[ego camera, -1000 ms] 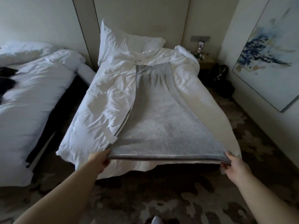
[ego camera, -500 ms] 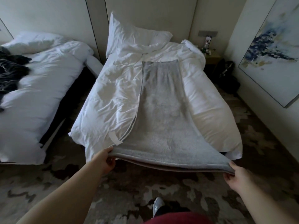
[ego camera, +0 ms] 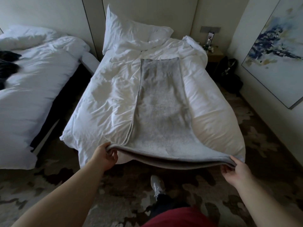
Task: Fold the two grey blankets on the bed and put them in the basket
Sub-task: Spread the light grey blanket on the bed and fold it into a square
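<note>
From the head camera, one grey blanket (ego camera: 162,102) is in sight, lying as a long strip down the middle of the white duvet (ego camera: 105,102) of the nearer bed. Its far end lies flat below the single upright pillow (ego camera: 131,33), and its near end is lifted off the foot of the bed. That raised edge shows two layers, one above the other. Two hands hold it, one at each near corner. The left hand (ego camera: 103,155) has its fingers curled round the left corner, and the right hand (ego camera: 236,171) pinches the right corner with thumb on top and fingers beneath. A second bed (ego camera: 32,89) stands to the left, also in white bedding, with one dark, blurred item (ego camera: 8,66) at its left edge. One painting (ego camera: 277,53) hangs on the right wall, near a small nightstand (ego camera: 214,56) with a dark bag (ego camera: 229,71) on the floor beside it. One pale shoe (ego camera: 156,184) stands on the patterned carpet (ego camera: 262,161) between the arms.
</note>
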A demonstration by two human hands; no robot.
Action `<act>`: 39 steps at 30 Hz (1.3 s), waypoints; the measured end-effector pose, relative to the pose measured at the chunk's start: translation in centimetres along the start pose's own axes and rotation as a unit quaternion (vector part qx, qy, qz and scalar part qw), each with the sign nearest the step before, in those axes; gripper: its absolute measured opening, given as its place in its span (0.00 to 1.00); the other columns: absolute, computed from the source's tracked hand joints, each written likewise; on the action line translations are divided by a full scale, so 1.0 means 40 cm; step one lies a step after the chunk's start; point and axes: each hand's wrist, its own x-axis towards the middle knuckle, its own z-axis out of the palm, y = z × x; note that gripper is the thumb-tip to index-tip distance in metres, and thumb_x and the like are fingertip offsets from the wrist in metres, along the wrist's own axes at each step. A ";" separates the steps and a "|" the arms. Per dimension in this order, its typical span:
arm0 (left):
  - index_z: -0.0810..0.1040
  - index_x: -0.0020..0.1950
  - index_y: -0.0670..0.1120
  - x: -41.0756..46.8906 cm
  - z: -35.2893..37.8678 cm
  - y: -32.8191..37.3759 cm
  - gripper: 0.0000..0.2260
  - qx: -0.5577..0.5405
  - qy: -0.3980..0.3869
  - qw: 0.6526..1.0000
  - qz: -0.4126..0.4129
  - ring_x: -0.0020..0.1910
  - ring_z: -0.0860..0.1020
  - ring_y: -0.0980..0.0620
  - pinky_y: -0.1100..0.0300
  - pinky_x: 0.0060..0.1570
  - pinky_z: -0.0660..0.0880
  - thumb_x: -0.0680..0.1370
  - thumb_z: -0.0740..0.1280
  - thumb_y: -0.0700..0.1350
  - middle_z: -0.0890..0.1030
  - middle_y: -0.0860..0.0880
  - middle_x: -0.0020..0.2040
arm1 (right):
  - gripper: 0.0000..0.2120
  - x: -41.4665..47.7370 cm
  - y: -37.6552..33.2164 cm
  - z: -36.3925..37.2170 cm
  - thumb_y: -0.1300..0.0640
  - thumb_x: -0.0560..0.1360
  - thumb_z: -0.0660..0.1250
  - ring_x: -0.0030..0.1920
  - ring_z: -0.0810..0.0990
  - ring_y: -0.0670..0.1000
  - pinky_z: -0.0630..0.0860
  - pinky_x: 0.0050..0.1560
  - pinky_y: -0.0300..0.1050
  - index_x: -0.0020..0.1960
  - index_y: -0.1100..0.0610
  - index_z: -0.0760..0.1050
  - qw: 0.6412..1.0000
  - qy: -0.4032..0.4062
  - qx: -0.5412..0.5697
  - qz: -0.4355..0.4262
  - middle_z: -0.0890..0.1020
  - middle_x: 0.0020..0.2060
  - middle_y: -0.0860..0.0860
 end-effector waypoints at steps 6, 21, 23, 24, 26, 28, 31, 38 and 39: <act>0.70 0.39 0.45 0.174 0.179 0.083 0.10 -0.048 0.008 0.999 -0.010 0.31 0.70 0.54 0.69 0.22 0.72 0.78 0.64 0.47 0.69 0.49 0.35 | 0.06 0.167 -0.073 0.196 0.56 0.79 0.61 0.44 0.76 0.52 0.74 0.42 0.43 0.46 0.56 0.74 1.000 -0.004 -0.003 0.022 0.76 0.44 0.54; 0.80 0.53 0.50 0.847 0.588 0.125 0.10 0.261 0.120 0.952 0.106 0.30 0.71 0.54 0.64 0.26 0.69 0.75 0.68 0.39 0.74 0.49 0.35 | 0.16 0.915 -0.063 0.696 0.52 0.81 0.57 0.68 0.71 0.54 0.66 0.66 0.47 0.65 0.57 0.71 0.963 0.021 -0.263 0.051 0.73 0.66 0.55; 0.82 0.51 0.54 0.885 0.574 0.093 0.11 0.309 0.143 0.933 0.119 0.31 0.74 0.54 0.64 0.30 0.71 0.73 0.71 0.40 0.77 0.49 0.36 | 0.19 0.949 -0.036 0.681 0.55 0.80 0.60 0.67 0.72 0.53 0.67 0.65 0.47 0.69 0.59 0.69 0.952 0.018 -0.301 0.052 0.74 0.66 0.56; 0.81 0.54 0.57 0.895 0.570 0.084 0.14 0.327 0.152 0.924 0.127 0.33 0.76 0.55 0.64 0.33 0.73 0.72 0.72 0.41 0.79 0.50 0.38 | 0.18 0.959 -0.028 0.671 0.58 0.80 0.61 0.66 0.73 0.54 0.69 0.63 0.47 0.69 0.59 0.69 0.947 0.021 -0.318 0.047 0.75 0.65 0.56; 0.77 0.62 0.55 0.913 0.562 0.085 0.20 0.375 0.173 0.897 0.160 0.37 0.77 0.57 0.63 0.40 0.74 0.71 0.74 0.44 0.81 0.52 0.43 | 0.19 0.972 -0.018 0.654 0.61 0.77 0.65 0.62 0.75 0.54 0.71 0.58 0.46 0.67 0.59 0.71 0.930 0.036 -0.367 0.011 0.77 0.61 0.56; 0.76 0.64 0.51 0.931 0.552 0.099 0.23 0.446 0.215 0.845 0.203 0.46 0.78 0.52 0.58 0.50 0.76 0.69 0.74 0.48 0.80 0.49 0.51 | 0.22 0.977 -0.011 0.639 0.62 0.73 0.70 0.55 0.77 0.53 0.71 0.53 0.45 0.66 0.57 0.72 0.903 0.058 -0.423 -0.050 0.78 0.57 0.54; 0.71 0.67 0.46 0.960 0.539 0.132 0.32 0.495 0.268 0.796 0.222 0.61 0.74 0.44 0.50 0.63 0.72 0.67 0.75 0.55 0.76 0.44 0.60 | 0.22 0.996 -0.008 0.623 0.59 0.71 0.74 0.52 0.77 0.52 0.71 0.51 0.43 0.63 0.59 0.74 0.877 0.054 -0.466 -0.102 0.79 0.54 0.52; 0.80 0.42 0.44 1.001 0.502 0.171 0.15 0.567 0.238 0.749 0.248 0.41 0.79 0.44 0.58 0.37 0.71 0.72 0.70 0.56 0.78 0.49 0.33 | 0.13 1.077 -0.036 0.636 0.54 0.74 0.71 0.43 0.77 0.52 0.74 0.47 0.50 0.54 0.61 0.79 0.871 0.061 -0.448 -0.191 0.79 0.43 0.54; 0.81 0.47 0.43 1.006 0.487 0.169 0.17 0.559 0.245 0.750 0.256 0.44 0.79 0.44 0.56 0.42 0.74 0.72 0.71 0.57 0.81 0.47 0.38 | 0.14 1.084 -0.034 0.625 0.52 0.73 0.71 0.45 0.77 0.53 0.75 0.47 0.51 0.54 0.61 0.79 0.868 0.076 -0.451 -0.194 0.79 0.44 0.55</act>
